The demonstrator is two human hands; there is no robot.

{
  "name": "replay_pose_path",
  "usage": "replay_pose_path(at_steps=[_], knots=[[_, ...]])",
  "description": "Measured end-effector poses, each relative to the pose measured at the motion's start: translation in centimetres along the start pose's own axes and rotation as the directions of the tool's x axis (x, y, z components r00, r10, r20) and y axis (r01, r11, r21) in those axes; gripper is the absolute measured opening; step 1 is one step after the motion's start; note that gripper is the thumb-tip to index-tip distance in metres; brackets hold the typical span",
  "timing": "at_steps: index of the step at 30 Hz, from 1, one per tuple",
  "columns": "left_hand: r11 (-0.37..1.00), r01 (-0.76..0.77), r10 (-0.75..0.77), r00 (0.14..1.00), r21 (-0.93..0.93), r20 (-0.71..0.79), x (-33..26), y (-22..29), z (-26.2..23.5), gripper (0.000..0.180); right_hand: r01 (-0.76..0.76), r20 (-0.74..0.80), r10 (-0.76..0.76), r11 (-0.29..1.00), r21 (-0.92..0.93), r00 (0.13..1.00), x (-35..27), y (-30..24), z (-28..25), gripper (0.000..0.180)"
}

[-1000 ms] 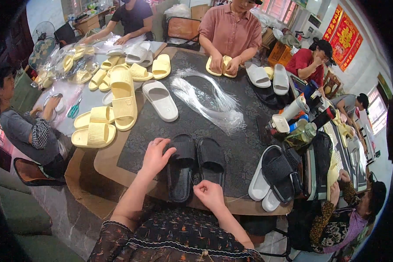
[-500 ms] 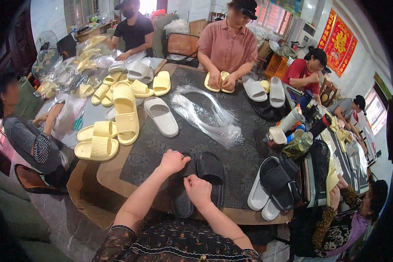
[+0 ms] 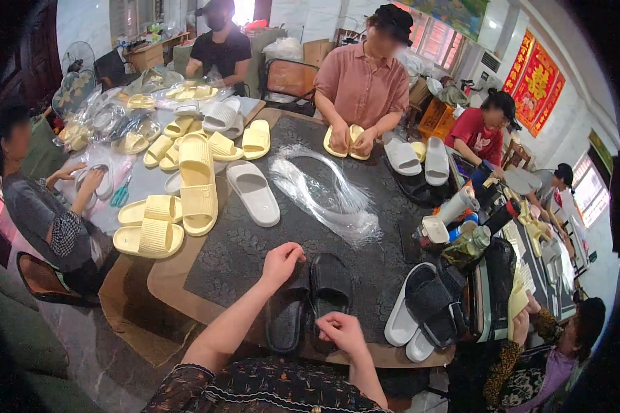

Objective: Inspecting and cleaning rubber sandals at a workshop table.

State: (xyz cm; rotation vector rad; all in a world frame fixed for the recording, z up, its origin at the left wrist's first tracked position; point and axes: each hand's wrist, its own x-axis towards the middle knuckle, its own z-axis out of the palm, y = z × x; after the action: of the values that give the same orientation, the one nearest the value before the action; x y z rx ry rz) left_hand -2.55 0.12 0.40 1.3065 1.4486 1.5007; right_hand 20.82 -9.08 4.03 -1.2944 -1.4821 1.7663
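Observation:
A pair of black slippers lies side by side on the dark mat in front of me, the left slipper (image 3: 286, 323) and the right slipper (image 3: 331, 279), toes pointing away. Beside the toe end of the left one is my left hand (image 3: 282, 265), its fingers curled together. Over the heel part of the right one, my right hand (image 3: 343, 333) has its thumb and fingers drawn into a pinch. Anything between the fingertips of either hand is too small to make out. A bundle of clear plastic strips (image 3: 317, 186) spreads over the mat beyond the slippers.
To the left are yellow slippers (image 3: 198, 186) and a white slipper (image 3: 253, 193). Black and white slippers (image 3: 430, 303) are stacked at right, near bottles and cups (image 3: 458, 227). Across the table a person (image 3: 365, 89) handles yellow slippers; other people sit around.
My right hand has moved from the left black slipper to the heel of the right one. My left hand stays near the left slipper's toe. The view has shifted slightly.

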Motion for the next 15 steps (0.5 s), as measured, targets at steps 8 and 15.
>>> replay_pose_path(at_steps=[8,15], knots=[[0.985,0.073,-0.080,0.996,-0.158,-0.038,0.0,-0.6,-0.8,0.018,0.068,-0.280,-0.056,0.997,0.035,0.958,-6.3,-0.7,-9.8,0.010],[0.998,0.025,-0.026,1.000,-0.053,-0.015,0.1,0.3,-0.3,0.018,0.626,-0.606,-0.360,0.716,0.308,0.709,-2.7,-1.1,-8.2,0.008]])
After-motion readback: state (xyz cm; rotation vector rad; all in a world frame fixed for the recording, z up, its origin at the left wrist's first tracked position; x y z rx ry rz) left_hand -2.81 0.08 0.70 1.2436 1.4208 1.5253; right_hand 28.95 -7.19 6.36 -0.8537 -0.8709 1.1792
